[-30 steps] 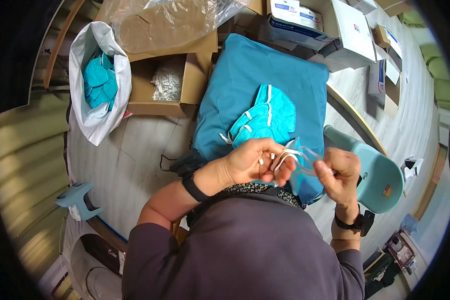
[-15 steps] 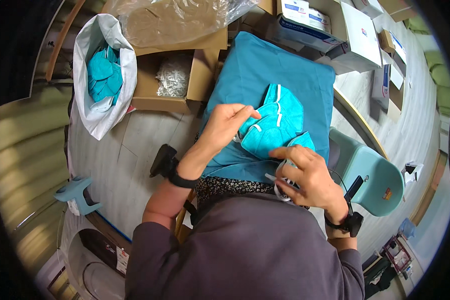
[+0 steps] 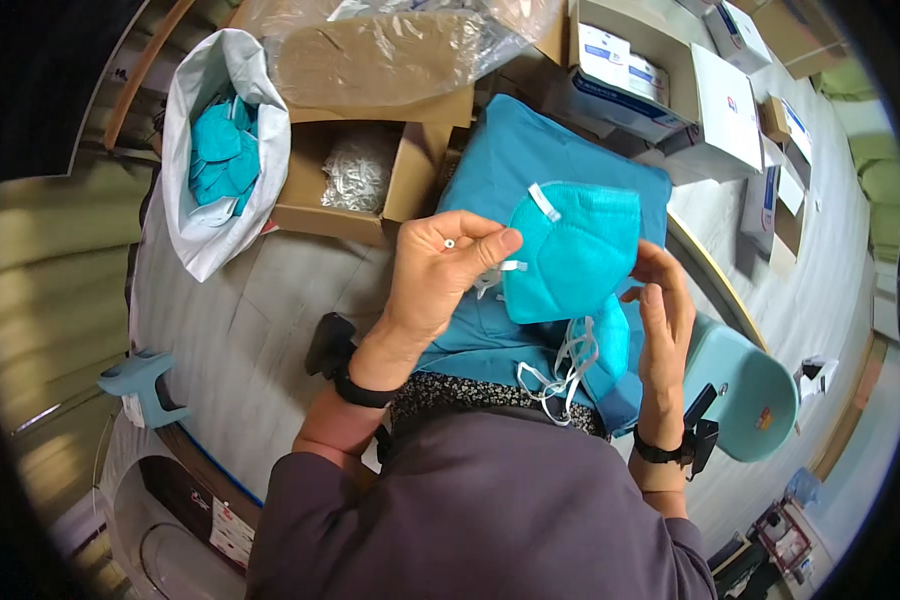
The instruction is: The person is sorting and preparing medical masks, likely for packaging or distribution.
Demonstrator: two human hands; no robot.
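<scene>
Masks: one teal mask (image 3: 573, 250) raised between my hands (more lie beneath), left hand (image 3: 438, 275) pinching its edge, right hand (image 3: 663, 310) cupping the other side.

The folded mask (image 3: 573, 252) is teal with white straps and a white nose strip. The cloth (image 3: 530, 160) beneath it is a deeper teal-blue. The white bag (image 3: 220, 200) holds more teal masks. The open carton (image 3: 415, 180) is brown cardboard. The sleeves (image 3: 470, 510) are greyish purple, over a black garment speckled with small white dots. Both wrist straps are black. The stool (image 3: 760, 390) is pale turquoise.
</scene>
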